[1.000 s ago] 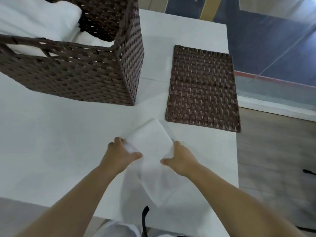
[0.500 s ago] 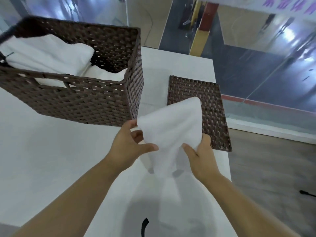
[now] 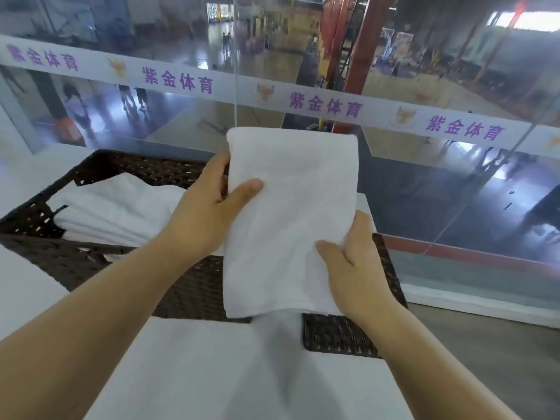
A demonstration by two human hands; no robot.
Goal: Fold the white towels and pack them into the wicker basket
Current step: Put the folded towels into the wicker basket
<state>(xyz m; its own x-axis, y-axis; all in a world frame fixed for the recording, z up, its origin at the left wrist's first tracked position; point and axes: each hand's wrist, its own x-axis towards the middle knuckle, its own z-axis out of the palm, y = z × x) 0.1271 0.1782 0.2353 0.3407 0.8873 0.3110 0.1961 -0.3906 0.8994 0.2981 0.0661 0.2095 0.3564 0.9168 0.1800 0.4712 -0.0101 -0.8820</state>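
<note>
A folded white towel (image 3: 291,219) is being held up in the air by both hands, above the white table (image 3: 242,374) and in front of the glass partition (image 3: 454,192). The towel's left edge is being gripped by the left hand (image 3: 206,219), with the thumb laid across the front of the cloth and the fingers curled round behind it. The lower right edge is being gripped by the right hand (image 3: 354,268), the thumb pressed on the front face and the fingers wrapped behind the fabric. The towel is being kept roughly upright, its rounded fold at the top and its loose lower edges hanging just over the table. The wicker basket (image 3: 91,256) is being seen to the left of and behind the held towel, standing on the table, and stacked white towels (image 3: 118,207) are lying inside it. A flat wicker lid (image 3: 342,338) is lying on the table under the right wrist, partly hidden by the towel and the hand. A white banner (image 3: 327,106) with purple characters is being shown across the glass, and a sports hall is being seen beyond it, blurred.
</note>
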